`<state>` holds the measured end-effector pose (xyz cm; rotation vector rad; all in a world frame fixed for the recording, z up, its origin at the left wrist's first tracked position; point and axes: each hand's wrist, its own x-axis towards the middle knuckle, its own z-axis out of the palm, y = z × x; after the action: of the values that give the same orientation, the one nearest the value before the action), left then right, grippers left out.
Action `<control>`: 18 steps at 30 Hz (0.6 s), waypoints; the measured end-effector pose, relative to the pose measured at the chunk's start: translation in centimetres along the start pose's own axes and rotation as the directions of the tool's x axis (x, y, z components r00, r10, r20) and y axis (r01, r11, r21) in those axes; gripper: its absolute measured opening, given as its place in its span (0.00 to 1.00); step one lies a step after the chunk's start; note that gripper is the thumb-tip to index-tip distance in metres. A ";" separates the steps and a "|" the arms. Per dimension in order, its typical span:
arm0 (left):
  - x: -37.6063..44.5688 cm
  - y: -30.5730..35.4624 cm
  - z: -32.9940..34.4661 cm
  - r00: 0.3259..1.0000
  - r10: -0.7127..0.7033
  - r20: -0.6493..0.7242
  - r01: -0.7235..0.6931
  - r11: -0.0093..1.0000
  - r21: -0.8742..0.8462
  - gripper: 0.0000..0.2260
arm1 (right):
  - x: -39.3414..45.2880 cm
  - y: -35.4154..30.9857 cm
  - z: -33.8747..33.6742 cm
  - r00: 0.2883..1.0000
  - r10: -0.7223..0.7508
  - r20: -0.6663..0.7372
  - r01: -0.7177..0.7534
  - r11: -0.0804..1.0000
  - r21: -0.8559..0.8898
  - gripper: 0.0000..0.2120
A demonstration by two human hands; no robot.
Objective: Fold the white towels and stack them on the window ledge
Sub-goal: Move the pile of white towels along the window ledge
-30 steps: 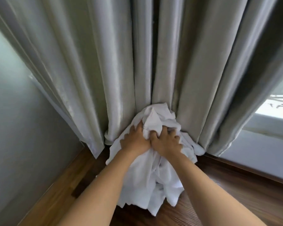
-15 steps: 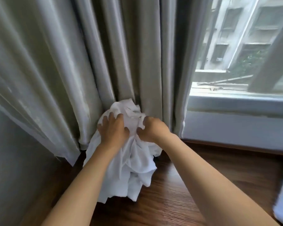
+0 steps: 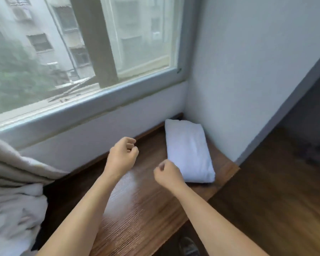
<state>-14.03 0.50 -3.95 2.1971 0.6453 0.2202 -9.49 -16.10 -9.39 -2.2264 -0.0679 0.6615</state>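
Both hands have left the crumpled towel (image 3: 13,215), empty.

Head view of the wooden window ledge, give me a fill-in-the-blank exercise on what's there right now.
1. The folded white towel lies on the brown wooden window ledge against the ____ wall.
2. Both hands, left hand and right hand, hold ____.
3. The crumpled white towel pile sits at the ____ end of the ledge.

Missing words: right; nothing; left
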 end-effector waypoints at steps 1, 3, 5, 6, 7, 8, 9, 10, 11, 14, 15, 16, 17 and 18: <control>0.7 0.8 2.3 0.995 -0.037 0.094 0.044 0.997 -0.071 0.11 | 0.8 1.9 -1.4 0.990 0.129 -0.053 -0.116 0.973 0.197 0.16; 2.0 2.1 6.7 0.971 -0.103 0.214 0.148 0.968 -0.203 0.12 | 2.1 5.0 -3.4 0.915 0.395 -0.083 -0.269 0.751 0.603 0.27; 3.3 2.7 10.8 0.953 -0.150 0.265 0.217 0.945 -0.247 0.14 | 3.6 7.6 -4.6 0.817 0.570 -0.086 -0.256 0.492 0.832 0.29; 3.9 2.8 12.7 0.940 -0.173 0.295 0.252 0.934 -0.253 0.16 | 4.4 8.5 -5.0 0.788 0.609 -0.088 -0.229 0.423 0.877 0.27; 4.5 2.8 14.5 0.923 -0.199 0.329 0.286 0.928 -0.239 0.19 | 5.1 9.2 -5.2 0.768 0.634 -0.088 -0.205 0.374 0.904 0.23; 5.3 2.7 16.4 0.905 -0.224 0.362 0.313 0.926 -0.210 0.23 | 6.2 9.8 -5.3 0.749 0.657 -0.083 -0.191 0.333 0.923 0.20; 5.9 2.5 17.7 0.886 -0.251 0.389 0.341 0.923 -0.181 0.28 | 6.9 10.2 -5.3 0.727 0.683 -0.073 -0.187 0.299 0.936 0.19; 6.3 2.3 18.6 0.871 -0.281 0.403 0.373 0.912 -0.169 0.33 | 7.2 10.3 -5.1 0.698 0.713 -0.071 -0.198 0.287 0.937 0.22; 7.2 2.1 19.6 0.859 -0.310 0.407 0.407 0.896 -0.176 0.35 | 7.9 10.7 -5.1 0.664 0.745 -0.069 -0.218 0.281 0.935 0.27; 10.5 2.0 22.1 0.852 -0.381 0.359 0.475 0.851 -0.223 0.39 | 9.6 11.5 -5.0 0.609 0.786 -0.105 -0.184 0.269 0.945 0.34; 12.0 2.2 22.6 0.853 -0.396 0.339 0.486 0.840 -0.243 0.39 | 10.0 11.7 -5.2 0.598 0.788 -0.143 -0.146 0.283 0.948 0.35; 13.6 2.3 23.1 0.856 -0.405 0.320 0.493 0.827 -0.272 0.40 | 10.4 11.9 -5.6 0.590 0.786 -0.183 -0.114 0.305 0.946 0.36; 15.2 2.6 23.5 0.857 -0.417 0.302 0.501 0.810 -0.305 0.40 | 10.9 12.2 -6.1 0.590 0.777 -0.219 -0.096 0.337 0.937 0.36; 16.7 2.9 23.8 0.855 -0.432 0.288 0.512 0.791 -0.335 0.40 | 11.5 12.6 -6.6 0.596 0.762 -0.252 -0.082 0.371 0.925 0.36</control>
<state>9.88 -8.31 -18.20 1.5735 0.9270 -0.1246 1.54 -26.30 -19.81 -1.2794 1.1159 0.0294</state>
